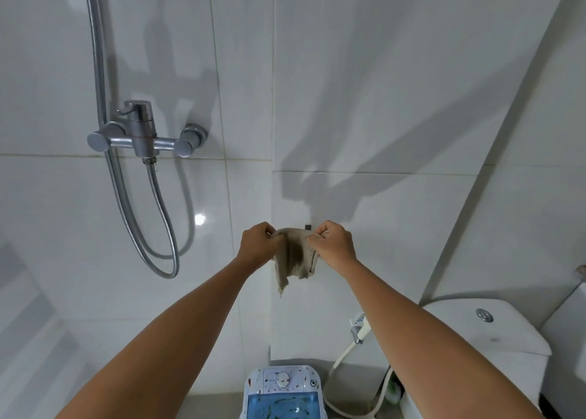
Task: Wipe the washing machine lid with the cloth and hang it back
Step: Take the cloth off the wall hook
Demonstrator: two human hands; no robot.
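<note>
I had both arms stretched up toward the tiled wall (380, 101), and each hand was clenched on the top edge of the cloth (295, 256). My left hand (257, 244) had its fingers curled tight with the cloth's left corner pinched between thumb and fingers; the knuckles faced me, so I could not see the fingertips themselves. My right hand (334, 244) gripped the right corner the same way, fingers folded in over the fabric. Neither hand showed any slack in the grasp.

The cloth, a beige, worn piece, was stretched between my two hands along its upper edge and hung down loosely below them, with a ragged lower corner dangling toward the left. It sat right up against the wall, and a small dark hook (307, 227) poked out just above its top edge, between my hands. Whether the cloth was caught on that hook I could not tell.

The washing machine (282, 387) stood well below, at the bottom of the view between my forearms, its blue translucent lid (282, 407) closed. A shower mixer (142, 133) with its metal hose (161, 215) was mounted on the wall to the left, and a white toilet cistern (494, 329) sat low on the right, a bidet sprayer (358, 328) beside it.
</note>
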